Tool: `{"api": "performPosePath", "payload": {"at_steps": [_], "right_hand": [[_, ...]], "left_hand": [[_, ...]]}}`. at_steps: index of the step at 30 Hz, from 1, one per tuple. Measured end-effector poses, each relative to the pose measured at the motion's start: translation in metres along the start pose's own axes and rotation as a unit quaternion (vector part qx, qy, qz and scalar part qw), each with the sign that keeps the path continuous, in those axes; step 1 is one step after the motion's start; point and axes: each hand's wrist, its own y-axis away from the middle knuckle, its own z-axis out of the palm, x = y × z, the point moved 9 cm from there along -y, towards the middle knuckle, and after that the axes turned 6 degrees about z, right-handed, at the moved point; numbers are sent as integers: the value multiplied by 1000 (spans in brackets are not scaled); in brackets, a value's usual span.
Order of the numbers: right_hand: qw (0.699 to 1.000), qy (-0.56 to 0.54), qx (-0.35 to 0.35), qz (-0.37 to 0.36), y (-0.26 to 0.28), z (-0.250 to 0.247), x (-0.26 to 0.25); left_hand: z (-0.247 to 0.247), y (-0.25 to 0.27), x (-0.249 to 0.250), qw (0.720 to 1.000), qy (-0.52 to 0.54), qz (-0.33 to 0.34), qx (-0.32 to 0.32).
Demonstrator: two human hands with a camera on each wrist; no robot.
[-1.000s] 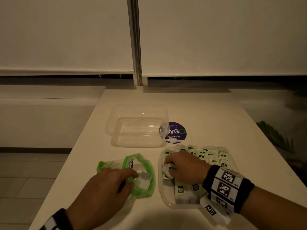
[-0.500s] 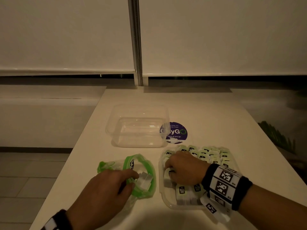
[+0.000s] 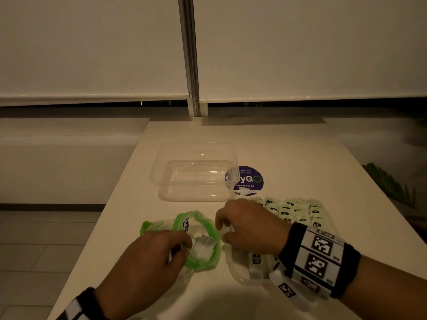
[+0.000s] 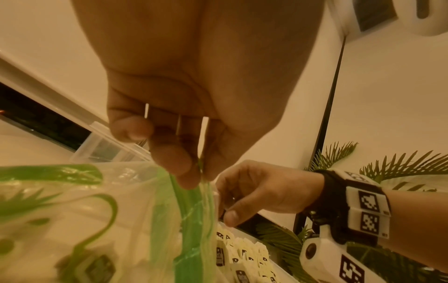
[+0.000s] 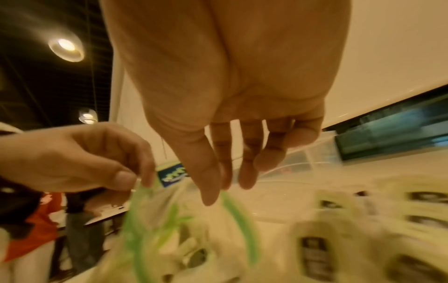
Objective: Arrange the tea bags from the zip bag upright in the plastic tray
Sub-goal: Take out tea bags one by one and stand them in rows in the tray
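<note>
A clear zip bag (image 3: 201,262) with a green rim lies at the table's near left, with several white tea bags (image 3: 204,244) showing in its open mouth. My left hand (image 3: 182,245) pinches the near rim of the zip bag (image 4: 191,220) between thumb and fingers. My right hand (image 3: 223,229) hovers at the bag's right rim; in the right wrist view its fingers (image 5: 247,178) hang loosely extended with nothing in them. Just right of the bag stands the plastic tray (image 3: 240,277), holding rows of upright green-tagged tea bags (image 3: 286,211). My right wrist hides its near part.
An empty clear container (image 3: 155,167) stands behind the bag, partly over a round purple sticker (image 3: 247,180). The table's left edge runs close beside the bag. Plant leaves (image 3: 390,183) show past the right edge. A blurred person stands far off in the right wrist view.
My right hand has come off the left row of tea bags in the tray and moved left to the bag's mouth. My left hand keeps its pinch on the rim.
</note>
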Motion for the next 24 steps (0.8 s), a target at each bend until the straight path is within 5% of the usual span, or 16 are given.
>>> {"api": "performPosePath", "payload": {"at_steps": [4, 10, 24], "right_hand": [[995, 54, -44, -72, -2, 23, -41], [987, 114, -90, -71, -7, 46, -58], [985, 155, -15, -76, -2, 42, -64]], "left_hand": [[-4, 3, 0, 1000, 17, 7, 0], [-12, 13, -3, 999, 35, 15, 19], [-23, 28, -5, 998, 52, 6, 18]]}}
